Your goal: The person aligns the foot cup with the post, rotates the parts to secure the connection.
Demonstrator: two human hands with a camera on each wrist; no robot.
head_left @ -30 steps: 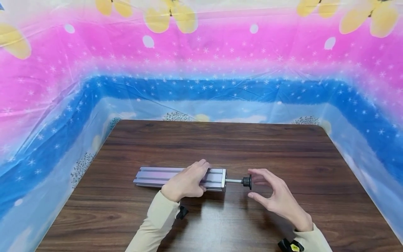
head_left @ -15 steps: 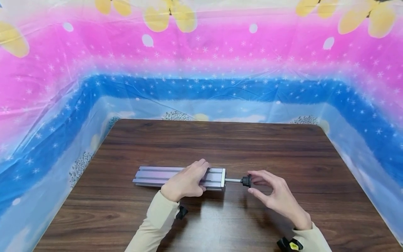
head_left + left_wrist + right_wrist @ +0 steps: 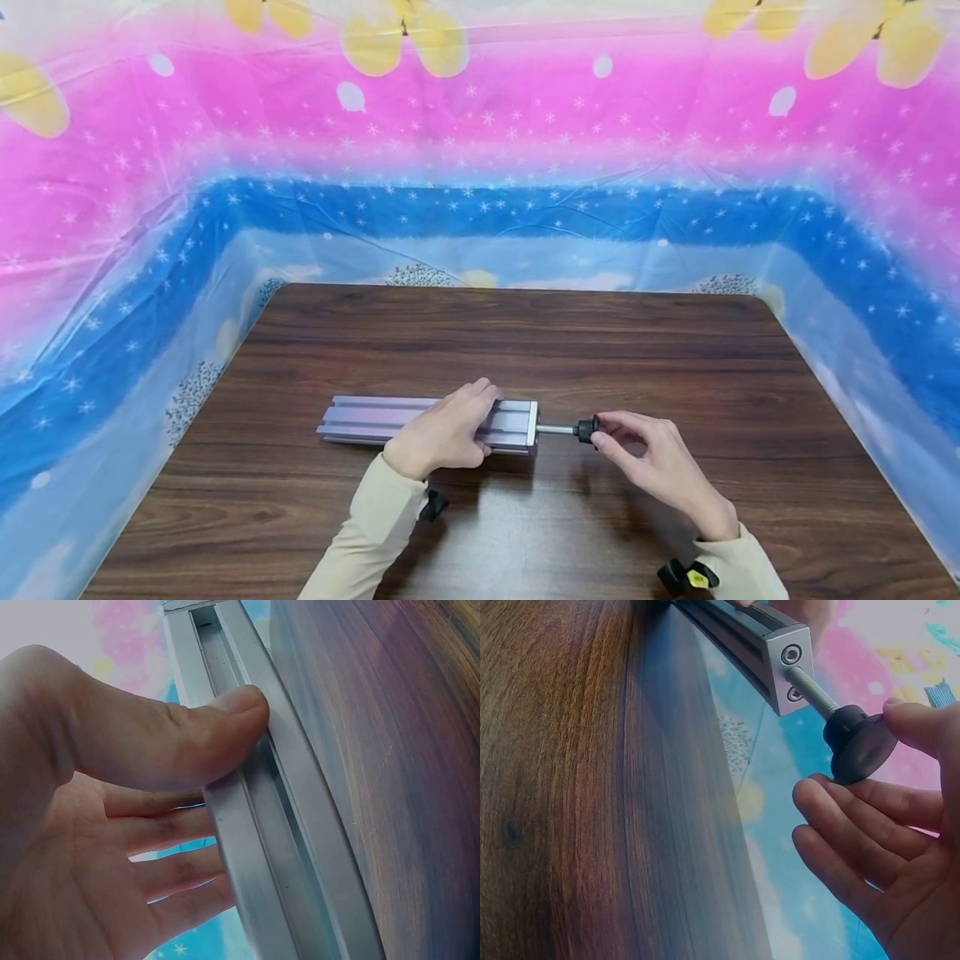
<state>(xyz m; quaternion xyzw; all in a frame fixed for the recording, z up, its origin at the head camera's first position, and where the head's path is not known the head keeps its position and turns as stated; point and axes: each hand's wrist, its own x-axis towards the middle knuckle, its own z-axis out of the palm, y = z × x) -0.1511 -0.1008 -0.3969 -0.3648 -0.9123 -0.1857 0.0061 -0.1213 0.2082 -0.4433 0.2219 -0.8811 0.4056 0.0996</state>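
Observation:
A slotted aluminium profile (image 3: 360, 414) lies lengthwise on the table, an end plate with bolts (image 3: 792, 654) on its right end. My left hand (image 3: 446, 429) grips it from above near that end; in the left wrist view the thumb (image 3: 236, 724) presses along its slot and the fingers pass behind it. From the end plate sticks out a threaded rod (image 3: 557, 430), which carries a black levelling foot (image 3: 859, 746). With thumb and fingertips, my right hand (image 3: 660, 454) pinches the rim of the foot's disc. The other fingers are loosely bent below it.
The dark wood-grain table (image 3: 525, 342) extends around the profile on all sides. A pink and blue patterned cloth (image 3: 480, 208) hangs behind the table and along both sides.
My right hand was spread around the black levelling foot; its thumb and fingers have closed in on the disc and now pinch it. The left hand and profile have stayed put.

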